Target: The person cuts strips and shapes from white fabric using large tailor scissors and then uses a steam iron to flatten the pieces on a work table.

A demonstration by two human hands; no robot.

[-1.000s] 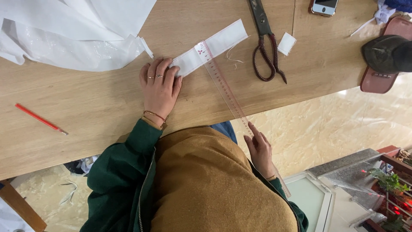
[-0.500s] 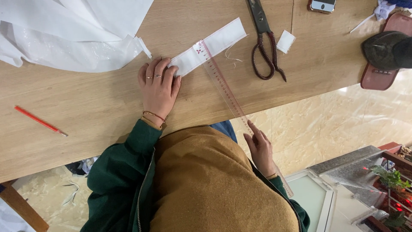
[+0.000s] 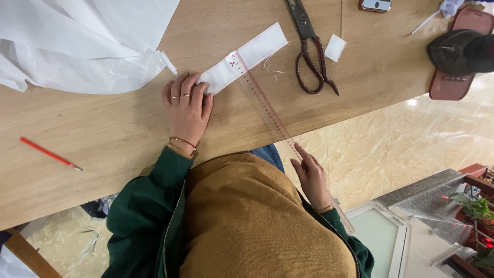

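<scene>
A wooden worktop (image 3: 103, 128) is filling the upper left of the frame, with white fabric (image 3: 77, 41) heaped at its top left corner. A long clear ruler (image 3: 267, 110) is running diagonally from the centre toward the lower right, past the worktop's edge. A white fabric strip (image 3: 247, 54) is lying under the ruler's upper end. The left hand (image 3: 186, 110) is pressing flat on the strip's lower end, fingers (image 3: 180, 87) loosely spread. The right hand (image 3: 311, 177) is touching the ruler's lower part, fingers extended. Scissors (image 3: 311, 51) are lying at upper centre; a red pencil (image 3: 49, 153) at left.
</scene>
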